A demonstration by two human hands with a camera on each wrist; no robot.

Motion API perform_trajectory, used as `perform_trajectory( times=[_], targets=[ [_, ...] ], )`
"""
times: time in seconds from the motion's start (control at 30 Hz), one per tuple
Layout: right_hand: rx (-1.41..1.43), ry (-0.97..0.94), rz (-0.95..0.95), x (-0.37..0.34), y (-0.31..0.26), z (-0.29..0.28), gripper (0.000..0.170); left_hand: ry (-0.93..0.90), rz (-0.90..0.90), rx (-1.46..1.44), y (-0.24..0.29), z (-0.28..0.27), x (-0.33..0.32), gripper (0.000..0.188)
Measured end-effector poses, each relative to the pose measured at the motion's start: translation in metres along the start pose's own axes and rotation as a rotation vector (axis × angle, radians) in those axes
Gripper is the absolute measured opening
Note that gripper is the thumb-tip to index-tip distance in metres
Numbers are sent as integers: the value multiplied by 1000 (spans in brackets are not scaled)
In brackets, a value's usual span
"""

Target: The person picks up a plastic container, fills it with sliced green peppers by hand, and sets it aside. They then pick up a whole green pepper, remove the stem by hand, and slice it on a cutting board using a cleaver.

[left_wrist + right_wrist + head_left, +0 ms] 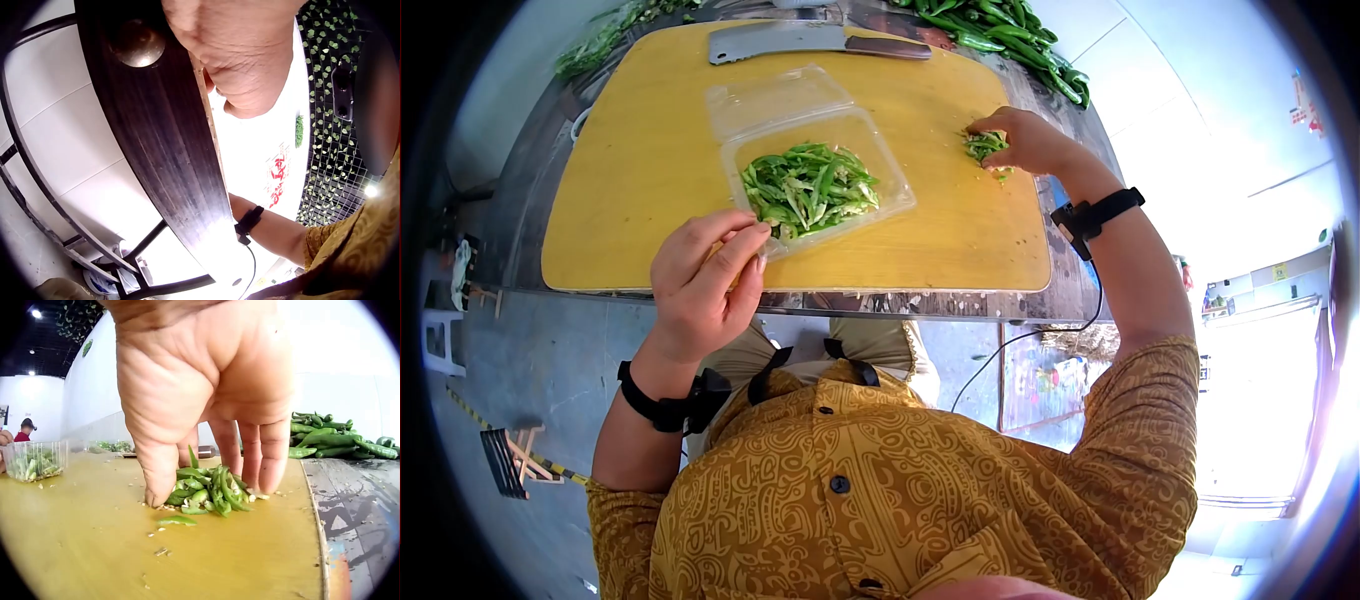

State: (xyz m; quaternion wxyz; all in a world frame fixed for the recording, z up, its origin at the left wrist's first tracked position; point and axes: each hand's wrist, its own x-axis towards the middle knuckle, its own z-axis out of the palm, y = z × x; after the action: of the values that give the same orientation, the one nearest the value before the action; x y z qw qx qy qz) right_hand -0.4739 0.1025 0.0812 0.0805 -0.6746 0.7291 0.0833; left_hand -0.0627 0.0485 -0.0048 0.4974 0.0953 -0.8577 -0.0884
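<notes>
At the right side of the yellow cutting board (pixel 640 130), my right hand (pixel 1032 142) grips a small pile of sliced green peppers (pixel 209 490). The right wrist view shows the thumb on one side of the pile and the fingers on the other, fingertips down at the board. My left hand (pixel 705 275) pinches the near left corner of a clear plastic container (pixel 892 185). Its hinged lid (pixel 785 105) lies folded back, away from me. A heap of green pepper strips (pixel 810 190) fills much of the container.
Across the board's far edge lies a cleaver (pixel 775 43) with a wooden handle. Whole green peppers (pixel 1010 40) are piled at the table's far right. Leafy green scraps (pixel 605 45) lie at the far left. Seeds and bits dot the board. A cable (pixel 990 362) hangs from the right wrist camera.
</notes>
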Motion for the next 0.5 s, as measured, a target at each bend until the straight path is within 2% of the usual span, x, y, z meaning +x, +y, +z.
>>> perform_trajectory(
  times=[0.1,0.3,0.5],
  targets=[
    [31,11,35,4,-1,-1,47,0,0,5,-1,0,-1,28],
    [-10,141,-53,8,1,6,33,2,3,12,1,-1,0,27],
    [-50,200,-36,13,1,11,24,42,14,18,0,1,3,28]
  ],
)
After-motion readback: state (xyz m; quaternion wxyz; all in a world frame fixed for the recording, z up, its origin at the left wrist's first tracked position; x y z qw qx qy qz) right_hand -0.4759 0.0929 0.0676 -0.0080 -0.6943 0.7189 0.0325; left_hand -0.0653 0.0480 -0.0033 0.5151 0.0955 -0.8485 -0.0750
